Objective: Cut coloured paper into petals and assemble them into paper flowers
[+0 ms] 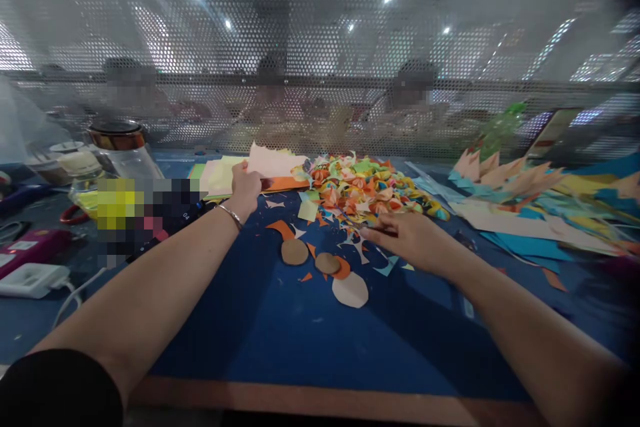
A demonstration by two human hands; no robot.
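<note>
My left hand reaches far over the blue mat and grips the edge of a stack of pastel paper sheets, lifting the pale pink top sheet. A bracelet is on that wrist. My right hand lies low on the mat with fingers closed on something thin and dark, possibly scissors; its shape is hard to make out. It sits at the near edge of a heap of colourful paper scraps. Three cut paper discs lie between the hands, two brown and one pale.
A glass jar and small containers stand at the far left, with a pink device and a white charger nearer. Folded coloured paper shapes cover the right. A perforated screen closes the back; people sit behind it.
</note>
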